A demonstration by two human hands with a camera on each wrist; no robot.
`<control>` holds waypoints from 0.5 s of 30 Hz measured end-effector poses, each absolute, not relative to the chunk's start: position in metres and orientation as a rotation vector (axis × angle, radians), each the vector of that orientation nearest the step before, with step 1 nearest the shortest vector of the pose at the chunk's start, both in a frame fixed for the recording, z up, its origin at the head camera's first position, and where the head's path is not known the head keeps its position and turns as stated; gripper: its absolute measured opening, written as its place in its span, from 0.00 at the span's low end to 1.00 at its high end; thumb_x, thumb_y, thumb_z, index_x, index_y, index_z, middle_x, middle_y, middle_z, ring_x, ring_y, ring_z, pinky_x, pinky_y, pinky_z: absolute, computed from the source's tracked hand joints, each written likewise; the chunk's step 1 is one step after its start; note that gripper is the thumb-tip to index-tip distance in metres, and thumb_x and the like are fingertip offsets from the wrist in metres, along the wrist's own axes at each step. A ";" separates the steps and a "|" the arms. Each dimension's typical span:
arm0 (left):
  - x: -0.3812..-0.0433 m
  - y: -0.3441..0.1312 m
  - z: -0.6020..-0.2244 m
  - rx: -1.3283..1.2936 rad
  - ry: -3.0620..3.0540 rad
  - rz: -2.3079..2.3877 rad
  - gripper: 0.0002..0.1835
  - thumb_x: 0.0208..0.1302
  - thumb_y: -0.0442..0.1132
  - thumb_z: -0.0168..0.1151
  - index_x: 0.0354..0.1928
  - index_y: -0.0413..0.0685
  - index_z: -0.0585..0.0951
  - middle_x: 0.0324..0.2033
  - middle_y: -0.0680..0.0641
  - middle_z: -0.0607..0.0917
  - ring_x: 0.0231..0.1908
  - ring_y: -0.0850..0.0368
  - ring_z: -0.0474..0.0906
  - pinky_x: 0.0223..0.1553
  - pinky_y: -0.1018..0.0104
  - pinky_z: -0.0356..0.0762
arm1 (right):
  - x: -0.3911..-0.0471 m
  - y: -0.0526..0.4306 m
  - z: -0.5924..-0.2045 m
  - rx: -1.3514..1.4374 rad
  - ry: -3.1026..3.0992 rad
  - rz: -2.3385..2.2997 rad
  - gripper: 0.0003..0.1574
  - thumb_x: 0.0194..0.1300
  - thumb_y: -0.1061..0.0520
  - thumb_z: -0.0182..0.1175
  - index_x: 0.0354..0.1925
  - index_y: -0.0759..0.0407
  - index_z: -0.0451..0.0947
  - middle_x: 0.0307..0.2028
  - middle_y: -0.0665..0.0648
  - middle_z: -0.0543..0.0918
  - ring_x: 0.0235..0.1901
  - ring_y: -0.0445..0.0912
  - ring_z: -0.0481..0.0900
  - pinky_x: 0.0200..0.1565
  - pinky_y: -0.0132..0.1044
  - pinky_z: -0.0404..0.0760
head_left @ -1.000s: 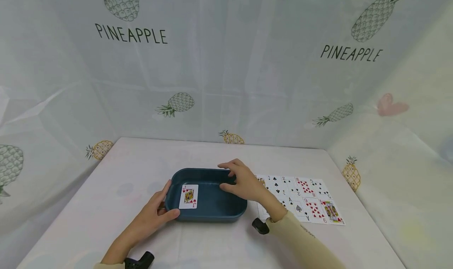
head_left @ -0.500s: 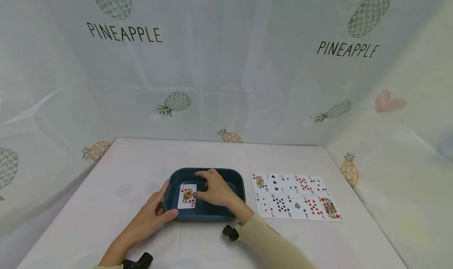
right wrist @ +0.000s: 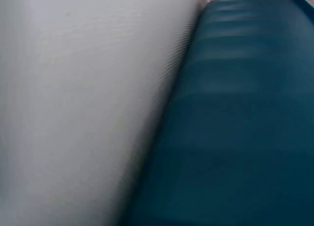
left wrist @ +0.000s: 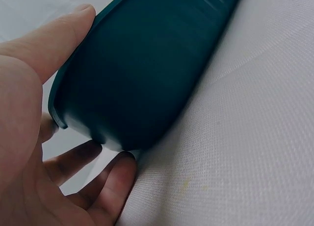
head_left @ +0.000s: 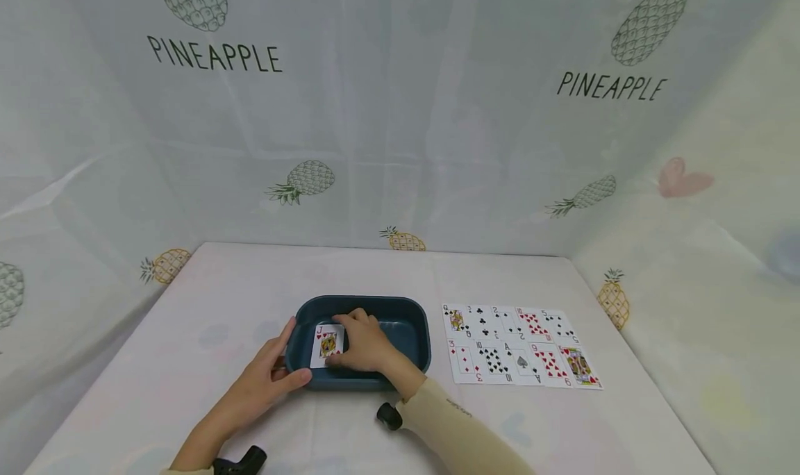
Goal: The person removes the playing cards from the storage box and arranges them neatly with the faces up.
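A jack of hearts playing card (head_left: pixel 323 344) lies face up at the left end of a dark teal tray (head_left: pixel 407 330). My right hand (head_left: pixel 369 346) is inside the tray over the card's right side, its index finger near the top edge and its thumb overlapping the bottom edge. Its fingers are out of sight in the right wrist view, where the tray's ribbed outer wall (right wrist: pixel 245 113) fills the right side. My left hand (head_left: pixel 269 374) holds the tray's left end. In the left wrist view its thumb (left wrist: pixel 64 37) is at the rim and its other fingers touch the end wall.
To the right of the tray, two rows of face-up playing cards (head_left: pixel 521 362) lie side by side on the white-covered table (head_left: pixel 500 426). A pineapple-print curtain (head_left: pixel 425 114) hangs behind the table and along both sides.
My right hand has moved left across the tray to the jack, uncovering the left part of the card rows. The left hand keeps its hold on the tray.
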State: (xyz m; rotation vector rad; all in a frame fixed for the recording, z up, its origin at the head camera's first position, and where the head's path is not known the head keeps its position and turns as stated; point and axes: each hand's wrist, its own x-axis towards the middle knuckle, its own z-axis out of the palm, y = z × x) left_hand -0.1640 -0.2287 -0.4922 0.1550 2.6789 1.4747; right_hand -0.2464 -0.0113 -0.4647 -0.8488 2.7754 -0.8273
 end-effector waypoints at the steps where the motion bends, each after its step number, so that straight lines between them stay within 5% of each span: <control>1: -0.164 -0.229 -0.492 0.153 2.677 1.476 0.47 0.65 0.54 0.64 0.76 0.76 0.44 0.63 0.43 0.65 0.54 0.53 0.75 0.49 0.74 0.75 | -0.246 -0.012 -0.465 -0.851 2.781 -0.806 0.49 0.51 0.43 0.75 0.68 0.55 0.69 0.56 0.56 0.71 0.49 0.47 0.67 0.48 0.40 0.75; 15: -0.164 -0.231 -0.493 0.196 2.687 1.489 0.48 0.65 0.52 0.64 0.77 0.72 0.44 0.62 0.42 0.66 0.56 0.52 0.75 0.48 0.75 0.75 | -0.249 -0.017 -0.469 -0.886 2.823 -0.609 0.51 0.48 0.40 0.76 0.67 0.51 0.70 0.58 0.53 0.67 0.49 0.46 0.65 0.47 0.38 0.74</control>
